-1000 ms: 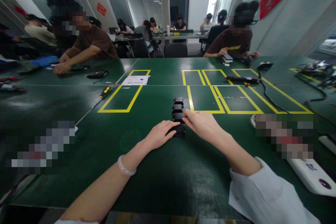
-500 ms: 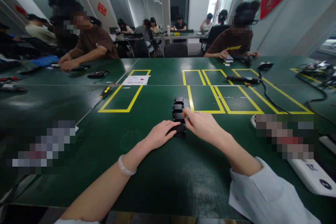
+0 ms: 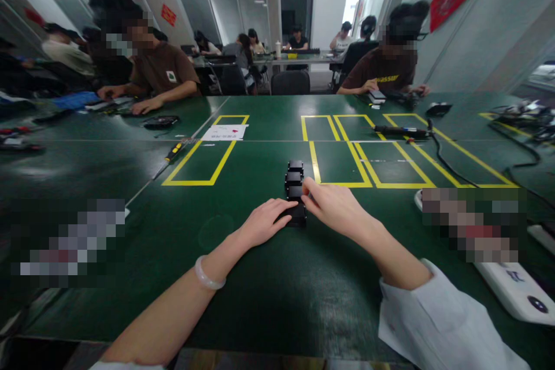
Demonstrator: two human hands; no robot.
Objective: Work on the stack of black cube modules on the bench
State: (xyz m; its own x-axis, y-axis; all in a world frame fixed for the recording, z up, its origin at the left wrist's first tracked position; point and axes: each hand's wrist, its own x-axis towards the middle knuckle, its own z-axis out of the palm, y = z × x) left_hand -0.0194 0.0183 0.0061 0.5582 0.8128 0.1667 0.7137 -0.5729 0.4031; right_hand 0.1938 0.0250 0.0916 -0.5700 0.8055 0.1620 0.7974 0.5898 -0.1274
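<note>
Several small black box-shaped blocks stand in a line on the green table, running away from me; the nearest black block [image 3: 298, 217] is the biggest in view. My left hand [image 3: 265, 221] reaches in from the left, its thumb and forefinger laid against this block, fingers fairly straight. On the right side of the line, my right hand [image 3: 332, 208] is closed in a pinch beside the second black block [image 3: 295, 192]. Whatever its fingertips hold is hidden or too small to make out. Beyond them sit the farther black blocks [image 3: 294, 177], untouched.
Yellow tape outlines [image 3: 223, 162] mark the green table [image 3: 260, 300]. A paper sheet [image 3: 225, 132] and a yellow-black screwdriver [image 3: 174, 152] lie to the left. A cabled black tool [image 3: 401, 132] lies far right. Blurred-out objects flank my arms. Two people sit across the table.
My hands and the black blocks look almost unchanged. Across the table, the person on the left has shifted right and spread their hands apart.
</note>
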